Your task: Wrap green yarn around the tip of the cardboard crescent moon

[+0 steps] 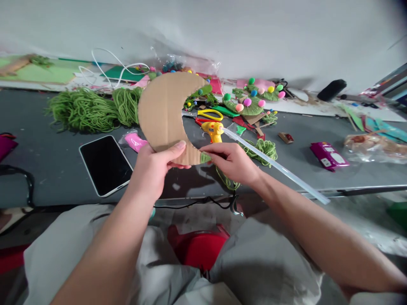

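A brown cardboard crescent (162,112) is held up over the front of the grey table. My left hand (155,167) grips its lower edge, thumb on the face and fingers behind. At the lower right tip, green yarn (205,157) is wrapped round the cardboard, and my right hand (233,161) pinches there with closed fingers. Loose green yarn (227,180) hangs below that hand. Just behind the tip lies a yellow glue gun (213,129) with a long clear glue stick (276,165) reaching to the right. Scissors with a yellow and red handle (210,115) lie behind it.
Left on the grey table (57,169) are a large green yarn bundle (85,110), a tablet (104,165) and a pink packet (135,140). Pompom-covered green pieces (249,106) lie behind. A purple packet (329,156) sits at the right. A red stool (199,250) is below.
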